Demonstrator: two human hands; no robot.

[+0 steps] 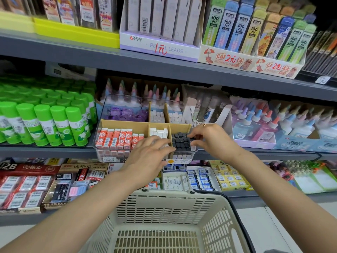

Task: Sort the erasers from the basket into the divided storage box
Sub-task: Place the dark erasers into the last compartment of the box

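Glue sticks (45, 121): a block of green-capped sticks standing upright on the middle shelf, at 9 o'clock from the storage box.
Storage box (102, 141): clear-walled, with tan cardboard dividers, set at the front edge of the middle shelf, at 12 o'clock from the basket.
Orange erasers (118, 138): a row in orange-and-white sleeves, standing on end in the front left compartment.
White erasers (158, 132): small blocks filling the front middle compartment; more white ones sit in the two rear compartments at 12 o'clock.
Left hand (147, 155): fingers straight and spread, lying flat over the front rim at the divider between the white and black compartments; it grips nothing that I can see.
Black erasers (180, 141): small dark blocks packed in rows in the front right compartment, between the two hands.
Right hand (209, 136): at 3 o'clock of the black erasers, fingers curled, fingertips on the blocks at that edge; a ring shows on one finger. Whether it pinches one I cannot tell.
Basket (164, 201): beige slotted plastic, at 6 o'clock below both forearms; the visible floor holds no erasers.
Glue bottles (255, 125): pastel-capped, in a carton at 3 o'clock from the box.
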